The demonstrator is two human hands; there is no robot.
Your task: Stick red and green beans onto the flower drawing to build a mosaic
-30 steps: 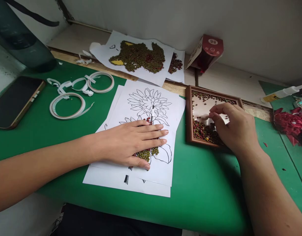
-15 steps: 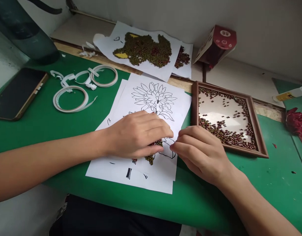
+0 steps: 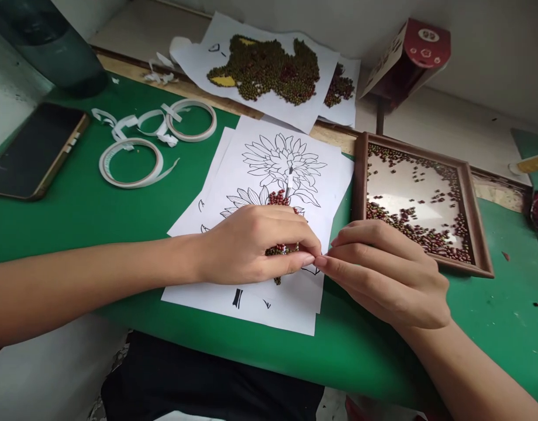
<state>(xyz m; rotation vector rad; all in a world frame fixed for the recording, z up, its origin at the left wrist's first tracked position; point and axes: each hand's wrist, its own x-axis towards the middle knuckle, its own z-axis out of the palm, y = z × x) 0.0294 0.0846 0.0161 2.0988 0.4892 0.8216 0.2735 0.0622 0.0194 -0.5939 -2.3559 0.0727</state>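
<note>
My left hand [image 3: 264, 242] lies over the lower part of a white sheet [image 3: 334, 164] with a line-drawn flower. Its thumb and forefinger come together at the right side of the drawing. There the fingertips of my right hand [image 3: 387, 272] meet them, also pinched. Anything held between the fingertips is too small to make out. Red beans [image 3: 278, 197] show above my left hand on the drawing, and green and red ones are partly hidden beneath it. A wooden frame [image 3: 360, 175] holding loose red and green beans sits just behind my right hand.
Tape rolls [image 3: 131, 182] and curled strips lie at the left, near a phone [image 3: 36, 149] and a dark bottle [image 3: 54, 49]. Behind are a bean-covered picture [image 3: 264, 67] and a red box [image 3: 409, 61]. A yellow-labelled tube [image 3: 532, 165] is at the right edge.
My left forefinger and thumb have closed together and now touch my right fingertips. Red beans now show above my left hand. The whole view has shifted slightly.
</note>
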